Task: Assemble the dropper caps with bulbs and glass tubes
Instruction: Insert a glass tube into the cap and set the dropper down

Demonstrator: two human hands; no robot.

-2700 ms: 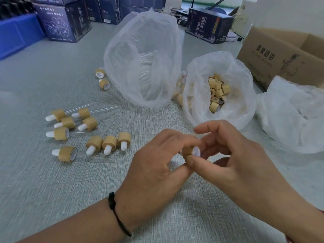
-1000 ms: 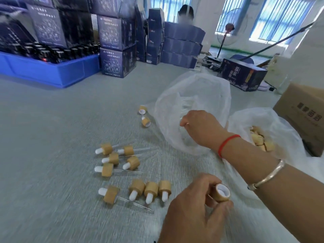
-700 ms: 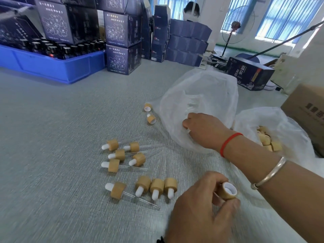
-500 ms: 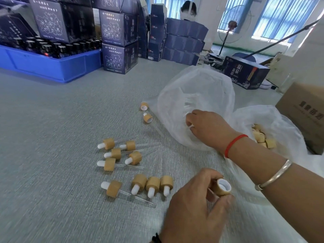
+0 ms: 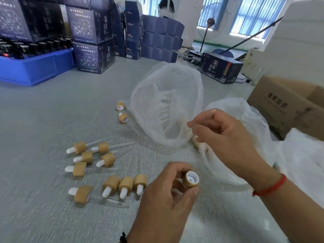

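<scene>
Item: dropper cap (image 5: pixel 191 178), tube fetched, insertion pending.
Left hand (image 5: pixel 164 199) pinches the cap near centre, white-lined opening up. Right hand (image 5: pixel 222 135), half a second ago inside the clear bag of glass tubes (image 5: pixel 166 102), is now withdrawn above the counter (image 5: pixel 43 120), fingers curled as if pinching a tube; glass too faint to confirm. Finished droppers (image 5: pixel 91 158) lie left. Judged next: seat tube in cap.
</scene>
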